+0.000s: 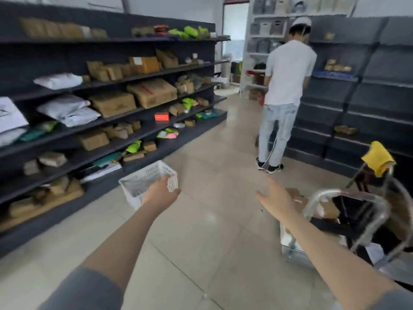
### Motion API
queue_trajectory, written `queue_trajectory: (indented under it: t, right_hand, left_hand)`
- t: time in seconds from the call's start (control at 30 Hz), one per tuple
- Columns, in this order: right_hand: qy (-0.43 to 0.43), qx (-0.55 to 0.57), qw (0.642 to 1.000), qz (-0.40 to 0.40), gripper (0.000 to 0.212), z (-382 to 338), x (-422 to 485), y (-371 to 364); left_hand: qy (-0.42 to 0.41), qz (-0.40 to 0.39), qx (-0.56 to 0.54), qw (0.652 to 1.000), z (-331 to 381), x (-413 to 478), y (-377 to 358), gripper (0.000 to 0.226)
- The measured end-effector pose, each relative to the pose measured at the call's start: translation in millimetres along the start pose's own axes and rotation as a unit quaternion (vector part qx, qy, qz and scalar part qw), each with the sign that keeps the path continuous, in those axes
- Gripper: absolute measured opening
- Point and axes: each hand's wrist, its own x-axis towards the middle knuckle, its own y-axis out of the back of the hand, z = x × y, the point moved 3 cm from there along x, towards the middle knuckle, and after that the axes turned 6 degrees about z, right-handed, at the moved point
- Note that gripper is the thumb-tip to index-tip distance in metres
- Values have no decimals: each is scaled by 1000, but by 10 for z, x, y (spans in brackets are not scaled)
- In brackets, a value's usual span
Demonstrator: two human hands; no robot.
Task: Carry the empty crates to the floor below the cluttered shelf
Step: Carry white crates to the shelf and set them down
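Observation:
A white perforated plastic crate (143,180), empty, hangs above the tiled floor just in front of the cluttered dark shelf (93,121) on the left. My left hand (161,191) grips the crate's near right rim. Held out over the floor to the right is my right hand (276,198), fingers spread and holding nothing. The crate's lower near corner is hidden behind my left wrist.
A person in a white shirt (288,72) stands ahead at a nearly bare dark shelf (368,104). A metal trolley (348,222) with boxes and a yellow cloth (377,158) sits at the right. Beige tiled floor (201,231) runs between the shelves.

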Motion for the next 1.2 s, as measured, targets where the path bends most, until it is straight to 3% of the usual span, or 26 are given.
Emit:
queue_trajectory:
  t: [0.2, 0.5, 0.7, 0.9, 1.2]
  right_hand:
    - [95, -8, 994, -50, 62, -1197, 1087, -1086]
    - [157, 0, 977, -144, 64, -2716, 2662, -2501]
    - [209, -9, 952, -223, 65, -3500, 3257, -3578]
    - [184, -38, 953, -238, 62, -3947, 4095, -4435]
    - [110, -38, 957, -267, 65, -4467, 5407, -5356]
  left_hand:
    - [99, 29, 48, 994, -1140, 937, 349, 66]
    - [254, 74, -23, 964, -2189, 2347, 556, 70]
    - [349, 56, -39, 935, -3035, 3027, 424, 69]
    - [346, 39, -39, 937, -3604, 4381, 264, 68]
    - [308, -18, -35, 950, -3704, 6436, -96, 65]
